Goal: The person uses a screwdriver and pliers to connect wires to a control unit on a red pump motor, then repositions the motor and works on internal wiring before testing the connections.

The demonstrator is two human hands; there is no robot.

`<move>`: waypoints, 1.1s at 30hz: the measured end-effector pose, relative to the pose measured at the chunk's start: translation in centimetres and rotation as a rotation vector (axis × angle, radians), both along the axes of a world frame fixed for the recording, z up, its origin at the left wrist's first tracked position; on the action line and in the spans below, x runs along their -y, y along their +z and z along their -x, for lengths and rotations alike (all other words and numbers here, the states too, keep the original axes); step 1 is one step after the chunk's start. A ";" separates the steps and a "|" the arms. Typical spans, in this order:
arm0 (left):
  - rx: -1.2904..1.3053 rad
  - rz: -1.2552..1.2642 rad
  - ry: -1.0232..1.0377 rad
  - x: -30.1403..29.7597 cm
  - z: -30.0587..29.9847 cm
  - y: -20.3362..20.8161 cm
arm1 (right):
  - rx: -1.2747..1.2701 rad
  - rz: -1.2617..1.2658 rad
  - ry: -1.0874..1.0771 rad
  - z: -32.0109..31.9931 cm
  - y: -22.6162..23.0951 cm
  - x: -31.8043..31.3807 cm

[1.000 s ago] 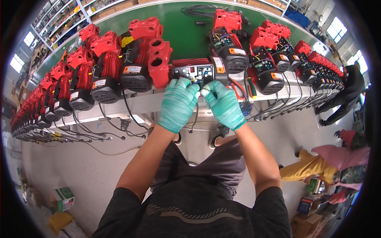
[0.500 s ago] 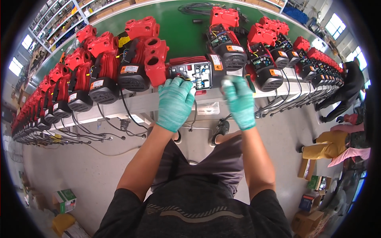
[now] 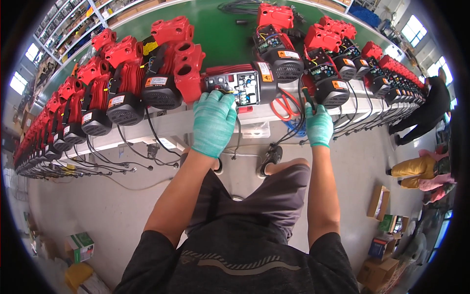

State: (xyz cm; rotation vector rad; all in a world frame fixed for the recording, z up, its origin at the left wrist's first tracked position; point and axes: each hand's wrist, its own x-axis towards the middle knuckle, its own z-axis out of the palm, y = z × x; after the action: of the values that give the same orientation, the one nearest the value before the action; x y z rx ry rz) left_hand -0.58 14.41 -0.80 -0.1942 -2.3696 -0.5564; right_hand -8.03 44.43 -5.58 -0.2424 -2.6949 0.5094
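A red pump (image 3: 188, 71) with a black motor end lies on its side at the bench edge in front of me. Its terminal box (image 3: 247, 89) is uncovered, showing a circuit board and wires. My left hand (image 3: 214, 122), in a green knit glove, is closed over the box's near left edge; its fingertips are partly hidden among the wires. To the right, my right hand (image 3: 318, 126), gloved alike, is closed around the lower end of a screwdriver (image 3: 307, 94) with a dark green handle. That tool stands near-upright at the bench edge, beside another pump's motor.
Rows of similar red pumps (image 3: 126, 51) line both sides of the green-topped bench (image 3: 223, 36), their power cords (image 3: 156, 134) hanging off the edge. An orange hose (image 3: 286, 108) and blue coils hang near my right hand. People (image 3: 426, 108) and cardboard boxes (image 3: 378, 202) are at the right.
My right hand has moved right and down from beside the terminal box and closed on the screwdriver. The orange hose now shows. My left hand stays on the pump, which sits slightly further left.
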 end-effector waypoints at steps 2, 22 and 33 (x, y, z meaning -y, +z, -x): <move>0.005 0.005 0.002 0.0 0.0 0.0 | -0.039 0.014 0.009 0.3 -0.9 -0.1; -0.040 0.128 -0.017 1.0 0.7 -1.4 | -0.750 0.737 0.624 -16.4 13.3 7.1; -0.105 0.104 -0.043 1.1 1.0 -1.9 | -0.734 0.608 0.637 -15.1 10.3 10.0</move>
State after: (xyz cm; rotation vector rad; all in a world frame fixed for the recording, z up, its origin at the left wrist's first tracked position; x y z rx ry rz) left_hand -1.54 13.32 -2.68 -0.3141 -2.2986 -0.4327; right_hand 7.05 34.46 4.72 0.5630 -1.7919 1.2983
